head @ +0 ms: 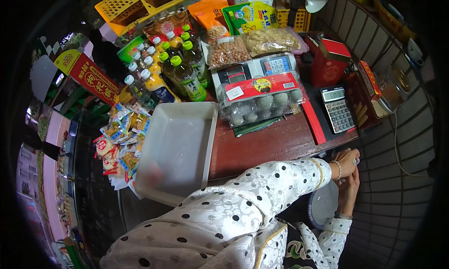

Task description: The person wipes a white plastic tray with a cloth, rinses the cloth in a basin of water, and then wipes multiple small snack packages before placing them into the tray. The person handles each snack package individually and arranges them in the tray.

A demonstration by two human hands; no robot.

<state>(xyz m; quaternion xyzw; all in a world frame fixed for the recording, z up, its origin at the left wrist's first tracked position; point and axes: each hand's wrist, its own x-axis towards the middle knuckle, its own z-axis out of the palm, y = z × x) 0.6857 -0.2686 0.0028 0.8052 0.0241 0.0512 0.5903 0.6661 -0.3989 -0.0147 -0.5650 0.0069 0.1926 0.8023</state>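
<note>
My left hand [344, 163], wearing a bead bracelet, is curled at the right end of the counter, beside the tiled wall. My right hand [348, 191] comes up from below and meets it, with the fingers of both touching. A small pale thing [356, 161] shows at my left fingertips; what it is, and which hand holds it, is unclear. Below the hands lies a round whitish lid or tub [324, 203] bearing writing, partly hidden by my right hand and sleeve. The nearest counter item is a desk calculator [339, 111].
A white plastic tray [177, 142] stands on the red wooden counter [252, 148]. Wrapped snacks [122, 137] and drink bottles [191, 72] are left and behind. Clear egg cartons [263, 104] lie before a scale [277, 63]. A red tin [329, 62] and hanging cable [396, 142] are rightward.
</note>
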